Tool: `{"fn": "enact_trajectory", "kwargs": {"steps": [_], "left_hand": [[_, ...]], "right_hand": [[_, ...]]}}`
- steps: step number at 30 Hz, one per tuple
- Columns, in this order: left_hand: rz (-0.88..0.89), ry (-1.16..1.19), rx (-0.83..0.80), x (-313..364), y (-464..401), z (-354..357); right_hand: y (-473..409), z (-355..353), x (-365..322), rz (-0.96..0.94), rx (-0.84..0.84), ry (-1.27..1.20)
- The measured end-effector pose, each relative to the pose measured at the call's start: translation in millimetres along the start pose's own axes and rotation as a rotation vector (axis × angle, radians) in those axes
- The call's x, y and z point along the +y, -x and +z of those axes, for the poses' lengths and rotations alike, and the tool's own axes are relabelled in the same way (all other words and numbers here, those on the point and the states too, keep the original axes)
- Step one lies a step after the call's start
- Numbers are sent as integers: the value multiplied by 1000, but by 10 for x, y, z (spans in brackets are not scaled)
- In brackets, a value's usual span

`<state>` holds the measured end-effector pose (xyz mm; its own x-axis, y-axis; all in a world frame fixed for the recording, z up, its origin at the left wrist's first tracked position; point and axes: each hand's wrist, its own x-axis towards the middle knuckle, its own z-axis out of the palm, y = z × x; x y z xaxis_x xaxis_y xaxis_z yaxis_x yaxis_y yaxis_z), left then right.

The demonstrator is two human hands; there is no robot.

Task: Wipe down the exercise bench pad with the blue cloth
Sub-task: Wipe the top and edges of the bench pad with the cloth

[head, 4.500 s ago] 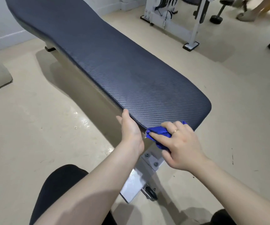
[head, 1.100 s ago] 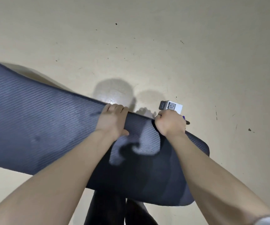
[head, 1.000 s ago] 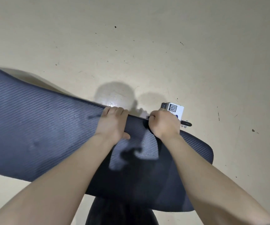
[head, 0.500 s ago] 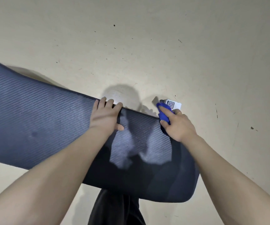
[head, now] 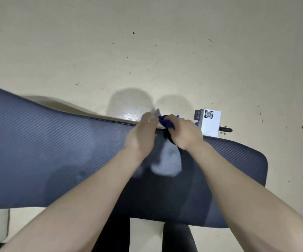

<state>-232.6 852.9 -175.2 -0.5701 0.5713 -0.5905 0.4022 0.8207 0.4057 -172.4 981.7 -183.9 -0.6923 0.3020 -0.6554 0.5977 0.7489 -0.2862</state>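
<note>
Dark navy padding with a ribbed, carbon-weave texture, the exercise bench pad (head: 56, 151), stretches across the head view from the left edge to a rounded end at the right, seen from above with the cream floor (head: 147, 51) beyond it. At the pad's far edge the right hand (head: 182, 134) has its fingers curled round a bunched bright blue cloth (head: 166, 121), pressing it against that edge. The left hand (head: 141, 135) lies just beside it, touching the cloth side, fingers straight and together, resting flat on the pad with the fingertips reaching over the far rim. Both bare forearms come in from the bottom of the view. Past the right hand, a white metal bracket (head: 210, 124) bearing a small QR-code sticker juts out from under the pad, a black wheel (head: 226, 129) at its right side. Dark trouser legs (head: 178, 239) show below the pad's near edge.
</note>
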Motion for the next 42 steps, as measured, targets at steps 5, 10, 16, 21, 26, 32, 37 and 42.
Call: {"fn": "enact_trajectory", "kwargs": {"steps": [5, 10, 16, 21, 26, 32, 37, 42], "left_hand": [[89, -243, -27, -854, -102, -663], [21, -285, -193, -1274, -243, -943], [-7, -101, -218, -1434, -156, -905], [-45, -18, -138, -1439, -142, -872], [-135, -40, -208, -1510, -199, -984], [-256, -114, -272, -1552, -210, -1062], [-190, 75, -332, -1757, -224, -1168], [-211, 88, -234, -1748, -197, -1111]], "right_hand": [[-138, 310, -848, -225, 132, -137], [179, 261, -457, -118, 175, -57], [68, -116, -282, 268, -32, 30], [-79, 255, -1199, 100, 88, 27], [-197, 319, -1398, -147, 42, 16], [-51, -32, -570, 91, -21, 42], [-245, -2, -844, 31, -82, 145], [-353, 281, -1641, -254, 11, -3]]}}
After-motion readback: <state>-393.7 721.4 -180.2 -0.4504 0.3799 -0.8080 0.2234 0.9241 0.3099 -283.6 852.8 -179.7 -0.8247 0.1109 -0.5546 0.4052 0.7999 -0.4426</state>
